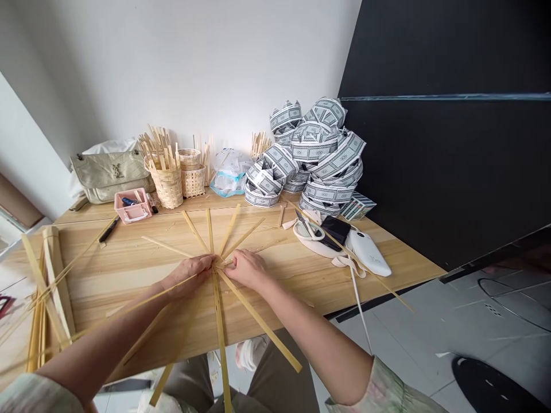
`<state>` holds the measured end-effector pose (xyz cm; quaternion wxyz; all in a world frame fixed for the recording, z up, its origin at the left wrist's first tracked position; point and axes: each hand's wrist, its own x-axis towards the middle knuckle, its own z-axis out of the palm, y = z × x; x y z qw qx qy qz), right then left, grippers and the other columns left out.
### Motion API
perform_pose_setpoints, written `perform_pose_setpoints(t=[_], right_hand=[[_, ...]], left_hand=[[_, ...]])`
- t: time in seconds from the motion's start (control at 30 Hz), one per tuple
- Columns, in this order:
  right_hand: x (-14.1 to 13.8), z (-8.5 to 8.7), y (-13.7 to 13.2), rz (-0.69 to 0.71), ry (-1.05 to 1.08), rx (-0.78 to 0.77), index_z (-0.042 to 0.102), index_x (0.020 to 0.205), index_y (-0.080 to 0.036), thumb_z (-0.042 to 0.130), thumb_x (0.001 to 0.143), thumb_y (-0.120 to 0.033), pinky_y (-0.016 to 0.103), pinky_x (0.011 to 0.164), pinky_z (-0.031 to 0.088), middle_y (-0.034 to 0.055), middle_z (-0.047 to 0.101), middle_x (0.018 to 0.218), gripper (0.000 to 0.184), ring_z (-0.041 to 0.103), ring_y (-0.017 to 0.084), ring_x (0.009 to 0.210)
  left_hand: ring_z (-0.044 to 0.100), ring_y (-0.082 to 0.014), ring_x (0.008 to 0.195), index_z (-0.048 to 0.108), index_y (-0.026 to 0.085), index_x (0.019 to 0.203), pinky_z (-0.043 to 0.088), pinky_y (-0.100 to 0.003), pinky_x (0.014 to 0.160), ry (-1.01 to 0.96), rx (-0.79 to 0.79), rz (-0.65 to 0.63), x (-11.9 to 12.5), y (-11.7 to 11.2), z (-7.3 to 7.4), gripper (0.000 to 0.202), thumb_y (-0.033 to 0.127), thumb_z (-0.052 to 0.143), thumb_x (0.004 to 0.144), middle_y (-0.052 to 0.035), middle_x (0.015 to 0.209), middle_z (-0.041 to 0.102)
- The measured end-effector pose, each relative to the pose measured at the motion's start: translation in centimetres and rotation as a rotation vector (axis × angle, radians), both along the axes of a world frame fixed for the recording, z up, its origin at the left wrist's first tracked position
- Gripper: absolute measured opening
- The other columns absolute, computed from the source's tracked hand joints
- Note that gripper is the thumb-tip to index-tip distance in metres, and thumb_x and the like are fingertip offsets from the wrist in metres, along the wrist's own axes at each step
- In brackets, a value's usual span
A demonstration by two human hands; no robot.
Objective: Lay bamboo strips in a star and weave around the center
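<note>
Flat bamboo strips (221,332) cross at one centre and fan out like spokes over the table's front edge. My left hand (193,271) closes on the strips at the left of that crossing. From the right, my right hand (246,268) pinches strips at the same centre, its fingertips almost touching the left ones. A thin bamboo strand (150,298) passes over my left wrist and runs off to the left. The exact weave under my fingers is hidden.
On the wooden table (129,264) are woven baskets (167,183), a pink box (133,205), a pen (108,229), scissors (307,228), a white power bank (369,252) and piled patterned paper bands (316,149). Bundled bamboo strips (54,287) lie left. A beige bag (109,175) stands behind.
</note>
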<state>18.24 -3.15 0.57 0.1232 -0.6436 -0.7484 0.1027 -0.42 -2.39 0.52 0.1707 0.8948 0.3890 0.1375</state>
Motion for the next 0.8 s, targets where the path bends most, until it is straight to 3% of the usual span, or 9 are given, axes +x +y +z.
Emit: perform_pose_setpoints(t=[0.27,0.47,0.63,0.73,0.8], right_hand=[[-0.4,-0.1,0.1,-0.056,-0.066,-0.047,0.056,0.079,-0.022,0.053,0.065,-0.049,0.026,0.058,0.033,0.0021,0.060,0.080,0.031,0.055,0.018,0.074],[0.5,1.1,1.1,0.085,-0.058,-0.139,0.058,0.080,-0.020,0.050,0.070,-0.049,0.023,0.056,0.034,0.0013,0.061,0.075,0.031,0.055,0.016,0.071],[2.2,3.3,2.5,0.264,-0.072,-0.204,0.060,0.068,-0.020,0.063,0.063,-0.033,0.021,0.055,0.034,-0.0012,0.061,0.067,0.014,0.054,0.013,0.065],[2.2,3.8,1.6,0.262,-0.081,-0.127,0.060,0.070,-0.018,0.061,0.065,-0.019,0.022,0.065,0.035,0.0035,0.062,0.078,0.005,0.054,0.016,0.077],[1.7,3.4,0.1,0.227,-0.065,-0.065,0.060,0.077,-0.017,0.055,0.070,-0.013,0.023,0.068,0.034,0.0055,0.061,0.085,0.009,0.053,0.016,0.082]], left_hand=[[0.049,-0.0191,0.109,0.046,0.014,0.112,0.040,-0.030,0.091,-0.046,0.037,0.001,-0.1,0.2,-1.3,0.037,0.012,0.033,0.078,-0.0106,0.120,0.053],[0.055,-0.0193,0.098,0.051,0.015,0.101,0.043,-0.029,0.083,-0.017,0.047,0.109,1.3,-0.5,-0.9,0.029,0.011,0.036,0.077,-0.0086,0.106,0.059],[0.057,-0.0178,0.082,0.052,0.015,0.084,0.043,-0.026,0.070,0.049,0.043,0.284,3.6,-1.5,-0.2,0.015,0.013,0.039,0.078,-0.0068,0.087,0.061],[0.056,-0.0175,0.078,0.051,0.016,0.079,0.042,-0.026,0.068,0.068,0.053,0.328,4.5,-1.7,0.1,0.013,0.012,0.038,0.078,-0.0063,0.082,0.060],[0.056,-0.0177,0.078,0.051,0.016,0.078,0.042,-0.026,0.067,0.080,0.062,0.336,4.9,-1.6,0.2,0.013,0.012,0.039,0.078,-0.0067,0.081,0.060]])
